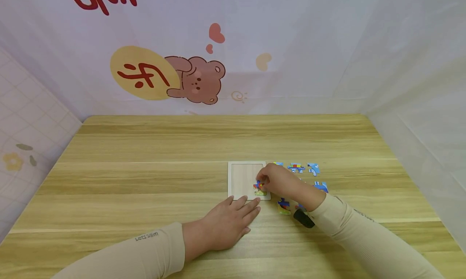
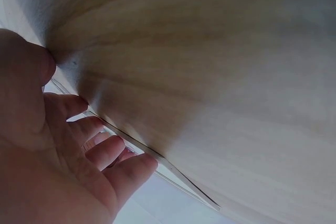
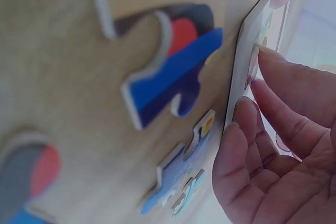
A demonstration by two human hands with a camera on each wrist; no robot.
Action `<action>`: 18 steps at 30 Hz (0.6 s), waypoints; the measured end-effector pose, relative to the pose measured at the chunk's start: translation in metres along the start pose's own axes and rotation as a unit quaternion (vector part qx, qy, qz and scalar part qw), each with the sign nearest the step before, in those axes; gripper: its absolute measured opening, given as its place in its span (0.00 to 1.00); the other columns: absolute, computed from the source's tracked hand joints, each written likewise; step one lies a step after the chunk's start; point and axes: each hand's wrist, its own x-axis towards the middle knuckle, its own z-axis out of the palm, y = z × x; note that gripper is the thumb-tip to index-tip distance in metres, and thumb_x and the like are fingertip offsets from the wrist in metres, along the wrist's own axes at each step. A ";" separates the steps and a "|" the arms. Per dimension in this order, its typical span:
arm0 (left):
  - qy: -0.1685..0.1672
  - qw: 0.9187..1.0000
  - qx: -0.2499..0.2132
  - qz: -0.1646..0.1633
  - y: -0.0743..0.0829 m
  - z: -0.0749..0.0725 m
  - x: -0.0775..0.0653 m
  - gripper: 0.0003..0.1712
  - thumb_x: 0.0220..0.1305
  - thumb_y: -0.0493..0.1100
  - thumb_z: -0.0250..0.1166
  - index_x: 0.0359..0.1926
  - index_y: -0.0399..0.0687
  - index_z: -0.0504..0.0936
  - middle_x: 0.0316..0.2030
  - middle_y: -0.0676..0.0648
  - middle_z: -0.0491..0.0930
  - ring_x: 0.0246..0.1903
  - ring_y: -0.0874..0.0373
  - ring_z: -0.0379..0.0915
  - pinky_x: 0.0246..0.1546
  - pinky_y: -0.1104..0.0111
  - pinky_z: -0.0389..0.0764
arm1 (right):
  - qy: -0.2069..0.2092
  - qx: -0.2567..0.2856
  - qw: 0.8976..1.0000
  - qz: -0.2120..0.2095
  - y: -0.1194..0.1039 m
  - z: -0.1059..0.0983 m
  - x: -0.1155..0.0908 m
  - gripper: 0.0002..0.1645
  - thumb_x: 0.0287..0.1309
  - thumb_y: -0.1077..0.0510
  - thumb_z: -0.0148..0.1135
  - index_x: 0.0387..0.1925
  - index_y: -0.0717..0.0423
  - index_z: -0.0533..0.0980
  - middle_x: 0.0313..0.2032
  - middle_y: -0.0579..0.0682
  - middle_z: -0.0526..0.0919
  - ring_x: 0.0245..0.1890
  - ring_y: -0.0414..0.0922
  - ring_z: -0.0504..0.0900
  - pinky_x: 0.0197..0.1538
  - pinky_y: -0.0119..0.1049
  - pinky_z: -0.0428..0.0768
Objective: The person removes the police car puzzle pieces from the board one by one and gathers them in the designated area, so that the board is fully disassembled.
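Observation:
A square wooden puzzle tray point(image 1: 242, 175) lies on the table with a pale rim. At its lower right corner my right hand point(image 1: 282, 184) pinches a colourful jigsaw piece point(image 1: 259, 188) between thumb and index finger, the piece touching the tray. The right wrist view shows this piece point(image 3: 252, 66) nearly edge-on, so its seating is hard to tell. My left hand point(image 1: 227, 222) rests with fairly straight, spread fingers against the tray's near edge; in the left wrist view, its fingertips point(image 2: 144, 165) touch the tray edge point(image 2: 176, 174).
Several loose jigsaw pieces lie right of the tray, among them a boat-like one point(image 1: 296, 168), a light blue one point(image 1: 314, 169) and a dark blue one point(image 1: 284, 206). My right forearm covers some. A printed curtain point(image 1: 309, 84) hangs behind the wooden table point(image 1: 145, 149).

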 end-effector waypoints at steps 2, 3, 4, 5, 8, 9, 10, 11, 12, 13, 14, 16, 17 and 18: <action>0.000 1.000 0.002 0.000 0.000 0.000 0.000 0.31 0.74 0.60 0.43 0.73 0.57 0.60 0.73 0.54 0.54 0.68 0.56 0.58 0.60 0.61 0.69 | 0.000 -0.003 1.000 -0.002 -0.001 0.000 0.000 0.10 0.52 0.68 0.68 0.39 0.61 0.81 0.33 0.47 0.78 0.32 0.41 0.74 0.39 0.37 0.77; 0.001 1.000 0.004 0.001 0.000 0.000 0.000 0.31 0.74 0.60 0.43 0.73 0.57 0.60 0.73 0.54 0.54 0.68 0.56 0.58 0.60 0.61 0.70 | 0.000 -0.002 1.000 -0.001 -0.002 0.000 0.000 0.10 0.52 0.68 0.69 0.38 0.60 0.81 0.33 0.47 0.78 0.32 0.41 0.74 0.40 0.37 0.77; 0.002 1.000 0.004 0.001 0.000 0.000 0.000 0.31 0.74 0.60 0.43 0.73 0.57 0.60 0.73 0.54 0.54 0.68 0.56 0.58 0.60 0.61 0.70 | -0.001 -0.001 1.000 0.001 -0.002 0.000 0.000 0.09 0.52 0.67 0.69 0.38 0.60 0.80 0.32 0.46 0.78 0.32 0.41 0.74 0.40 0.37 0.77; 0.002 1.000 0.004 0.001 0.000 0.000 0.000 0.31 0.74 0.60 0.43 0.73 0.57 0.60 0.73 0.54 0.54 0.68 0.56 0.58 0.60 0.61 0.70 | -0.002 0.002 1.000 0.003 -0.003 -0.001 0.000 0.09 0.52 0.67 0.69 0.37 0.59 0.80 0.32 0.46 0.78 0.32 0.41 0.74 0.40 0.37 0.77; 0.005 1.000 0.002 0.002 0.000 0.000 -0.001 0.31 0.74 0.60 0.43 0.73 0.57 0.60 0.73 0.54 0.55 0.68 0.56 0.59 0.60 0.61 0.70 | -0.002 0.010 1.000 0.001 -0.002 -0.001 -0.001 0.08 0.52 0.67 0.69 0.35 0.58 0.78 0.31 0.46 0.78 0.32 0.41 0.74 0.40 0.37 0.77; 0.006 1.000 0.001 0.002 0.000 0.000 -0.001 0.31 0.74 0.59 0.43 0.73 0.57 0.60 0.73 0.54 0.55 0.68 0.56 0.59 0.60 0.61 0.70 | -0.001 0.016 1.000 0.005 -0.002 0.000 -0.001 0.09 0.52 0.67 0.69 0.35 0.57 0.78 0.31 0.45 0.78 0.32 0.41 0.75 0.39 0.36 0.77; 0.006 1.000 0.000 0.002 0.000 -0.001 -0.001 0.31 0.74 0.59 0.43 0.73 0.57 0.60 0.73 0.54 0.55 0.68 0.56 0.59 0.60 0.61 0.70 | 0.000 0.019 1.000 0.004 -0.002 0.000 -0.001 0.09 0.52 0.68 0.69 0.34 0.57 0.77 0.30 0.45 0.78 0.31 0.41 0.75 0.39 0.36 0.76; 0.007 1.000 -0.002 0.002 0.000 -0.001 -0.001 0.31 0.74 0.59 0.43 0.73 0.57 0.60 0.73 0.54 0.55 0.68 0.56 0.59 0.60 0.61 0.70 | 0.001 0.023 1.000 0.000 -0.001 -0.001 -0.001 0.09 0.52 0.68 0.68 0.34 0.56 0.77 0.30 0.45 0.78 0.31 0.41 0.74 0.38 0.35 0.76; 0.007 1.000 -0.001 0.002 0.000 -0.001 -0.001 0.31 0.74 0.59 0.43 0.73 0.57 0.60 0.73 0.54 0.55 0.67 0.56 0.59 0.60 0.61 0.70 | 0.001 0.025 1.000 -0.003 -0.001 -0.001 -0.002 0.09 0.52 0.69 0.68 0.33 0.56 0.76 0.29 0.45 0.78 0.30 0.41 0.74 0.37 0.35 0.76; 0.008 1.000 -0.001 0.003 0.000 -0.001 -0.001 0.31 0.74 0.59 0.43 0.73 0.57 0.60 0.73 0.54 0.55 0.67 0.56 0.59 0.60 0.61 0.70 | 0.003 0.030 1.000 -0.006 0.000 -0.001 -0.002 0.10 0.52 0.69 0.68 0.33 0.56 0.76 0.29 0.45 0.77 0.30 0.41 0.74 0.36 0.35 0.75; 0.008 1.000 -0.001 0.003 0.000 -0.001 -0.001 0.31 0.74 0.59 0.43 0.73 0.56 0.61 0.73 0.54 0.55 0.67 0.56 0.59 0.59 0.61 0.70 | 0.003 0.034 0.999 -0.008 0.000 -0.001 -0.002 0.10 0.52 0.69 0.67 0.32 0.55 0.75 0.28 0.45 0.77 0.30 0.41 0.73 0.36 0.34 0.75; 0.009 1.000 0.000 0.004 0.000 -0.001 -0.001 0.31 0.74 0.59 0.43 0.73 0.56 0.61 0.73 0.53 0.55 0.67 0.56 0.59 0.59 0.61 0.70 | 0.004 0.040 0.999 -0.018 0.002 -0.002 -0.002 0.10 0.52 0.70 0.67 0.32 0.55 0.75 0.28 0.45 0.76 0.29 0.41 0.73 0.35 0.35 0.74; 0.010 1.000 0.001 0.005 0.000 -0.001 -0.001 0.31 0.74 0.59 0.43 0.73 0.56 0.61 0.73 0.53 0.56 0.67 0.56 0.59 0.59 0.61 0.71 | 0.003 0.042 0.999 -0.022 0.002 -0.002 -0.002 0.10 0.53 0.70 0.66 0.32 0.56 0.75 0.28 0.46 0.76 0.29 0.41 0.73 0.34 0.35 0.74; 0.011 1.000 0.001 0.006 0.000 -0.001 -0.001 0.31 0.74 0.59 0.43 0.73 0.56 0.61 0.73 0.53 0.56 0.67 0.56 0.59 0.59 0.61 0.71 | 0.003 0.045 0.999 -0.025 0.002 -0.002 -0.003 0.10 0.53 0.70 0.66 0.32 0.56 0.74 0.28 0.46 0.76 0.29 0.41 0.72 0.34 0.34 0.74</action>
